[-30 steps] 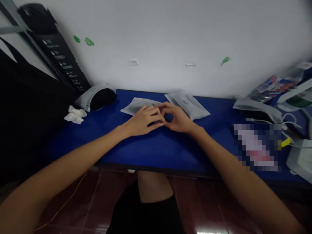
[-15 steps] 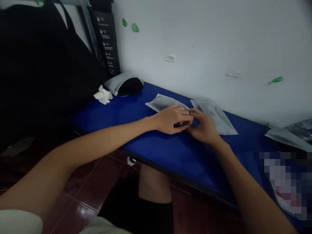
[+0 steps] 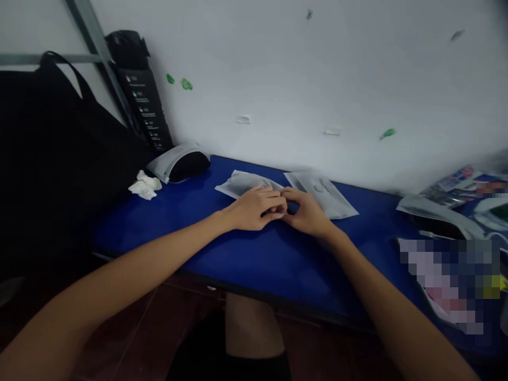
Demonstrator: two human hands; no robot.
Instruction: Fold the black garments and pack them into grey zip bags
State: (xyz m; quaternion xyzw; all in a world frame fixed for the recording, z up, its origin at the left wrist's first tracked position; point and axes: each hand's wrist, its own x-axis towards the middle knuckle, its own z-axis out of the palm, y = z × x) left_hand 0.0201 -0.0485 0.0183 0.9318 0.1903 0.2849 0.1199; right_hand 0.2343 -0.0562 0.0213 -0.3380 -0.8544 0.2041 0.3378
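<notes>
Over the blue tabletop [image 3: 238, 254], my left hand [image 3: 257, 208] is closed with its fingers curled in. My right hand [image 3: 307, 212] meets it fingertip to fingertip in a pinch. Whatever lies between the fingers is hidden or too small to name. Just behind my left hand lies a frosted plastic pouch [image 3: 235, 183], partly covered by the fingers. A second frosted pouch [image 3: 331, 198] with dark printing lies flat behind my right hand.
At the back left stands a frosted pouch [image 3: 161, 165] with something black in it, beside crumpled white tissue [image 3: 145, 186]. A large black bag [image 3: 59, 159] and a black printed box [image 3: 145, 108] flank the table's left end. More pouches [image 3: 440, 211] and packaging crowd the right.
The camera view has tilted up and turned right, so everything sits further left and mostly lower. My hands stay together in nearly the same pinch.
</notes>
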